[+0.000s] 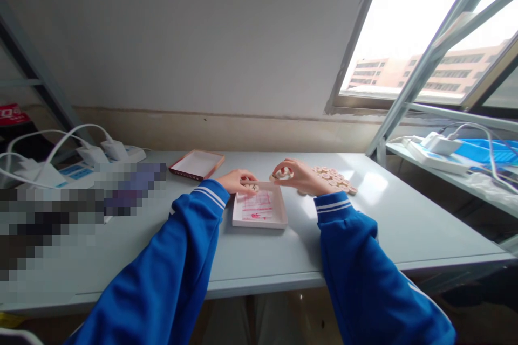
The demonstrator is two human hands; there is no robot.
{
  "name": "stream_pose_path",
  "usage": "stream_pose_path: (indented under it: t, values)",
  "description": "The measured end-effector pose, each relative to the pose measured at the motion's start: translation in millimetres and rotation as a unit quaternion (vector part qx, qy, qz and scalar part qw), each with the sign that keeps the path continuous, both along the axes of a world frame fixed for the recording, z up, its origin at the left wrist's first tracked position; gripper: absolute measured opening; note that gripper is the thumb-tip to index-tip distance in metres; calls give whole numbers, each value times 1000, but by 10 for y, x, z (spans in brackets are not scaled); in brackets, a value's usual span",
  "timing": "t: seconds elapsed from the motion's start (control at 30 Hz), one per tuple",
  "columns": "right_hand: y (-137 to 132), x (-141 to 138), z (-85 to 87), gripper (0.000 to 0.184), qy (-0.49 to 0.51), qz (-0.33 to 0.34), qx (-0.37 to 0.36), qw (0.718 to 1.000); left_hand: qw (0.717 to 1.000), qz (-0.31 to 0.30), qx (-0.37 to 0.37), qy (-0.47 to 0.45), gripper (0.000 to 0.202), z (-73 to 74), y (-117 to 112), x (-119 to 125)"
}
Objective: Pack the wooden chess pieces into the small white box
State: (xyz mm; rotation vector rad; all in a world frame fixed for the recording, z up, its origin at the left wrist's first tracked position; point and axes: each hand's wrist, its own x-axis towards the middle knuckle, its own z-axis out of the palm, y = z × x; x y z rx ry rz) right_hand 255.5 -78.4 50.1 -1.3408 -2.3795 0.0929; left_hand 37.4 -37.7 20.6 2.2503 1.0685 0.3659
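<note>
A shallow white box (pixel 265 223) with a sheet of red print on its bottom stands open on the desk. Over its far left corner, my left hand (pixel 236 180) curls its fingers round a few round wooden Chinese chess pieces (pixel 251 187). My right hand (pixel 298 173) is raised just beyond the box's far right corner, pinching more of the same pieces (pixel 283 173) between thumb and fingers. A loose heap of Chinese chess pieces (pixel 334 179) lies to the right, partly hidden behind my right wrist.
The box's lid (pixel 198 164) lies upturned at the back left of the grey desk (pixel 404 226). A power strip (pixel 95 164) with white plugs and cables is at the left. Another power strip (pixel 439 153) and a blue tray (pixel 489 151) rest on the right-hand surface, behind a metal post.
</note>
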Motion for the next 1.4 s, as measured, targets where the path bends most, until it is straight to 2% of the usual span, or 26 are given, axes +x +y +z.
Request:
stream_pose_path:
  t: [0.07, 0.23, 0.37, 0.47, 0.53, 0.63, 0.7, 0.8, 0.97, 1.13, 1.23, 1.3, 1.4]
  values:
    - [-12, -94, -23, 21, -17, 42, -7, 999, 1000, -6, 8, 2, 42, -8, 8, 0]
    - [-59, -293, -115, 14, -92, 24, -2, 995, 1000, -12, 11, 13, 43, -23, 18, -4]
    - [-53, -303, -148, 23, -55, 35, 6, 998, 1000, 4, 18, 15, 43, -15, -19, 31]
    - [-10, -222, -132, 15, -37, 36, 12, 999, 999, 30, 34, 14, 45, -6, -66, 88]
    - [36, -127, -122, 10, -38, 1, 38, 999, 997, 54, 49, 17, 46, -8, -92, 129]
    - [116, 40, -148, 17, -78, -104, 94, 987, 994, 78, 73, 25, 47, -26, -110, 173]
    - [160, 126, -190, 22, -122, -144, 94, 978, 992, 84, 87, 27, 46, -39, -110, 186]
    - [196, 163, -244, 21, -154, -148, 69, 974, 992, 79, 92, 21, 43, -49, -105, 189]
    - [208, 62, -250, 23, -127, -162, 47, 977, 994, 70, 82, 14, 40, -42, -109, 186]
    - [180, 95, -163, 20, -87, -141, 40, 985, 994, 73, 83, 9, 38, -43, -115, 189]
    - [121, 162, -90, 16, -38, -75, 21, 996, 995, 68, 75, -3, 37, -43, -119, 187]
    - [84, 179, -66, 16, -40, -43, 12, 998, 996, 67, 64, -7, 38, -38, -125, 186]
    - [52, 169, -64, 24, -93, -78, 9, 993, 996, 73, 59, -2, 39, -24, -135, 188]
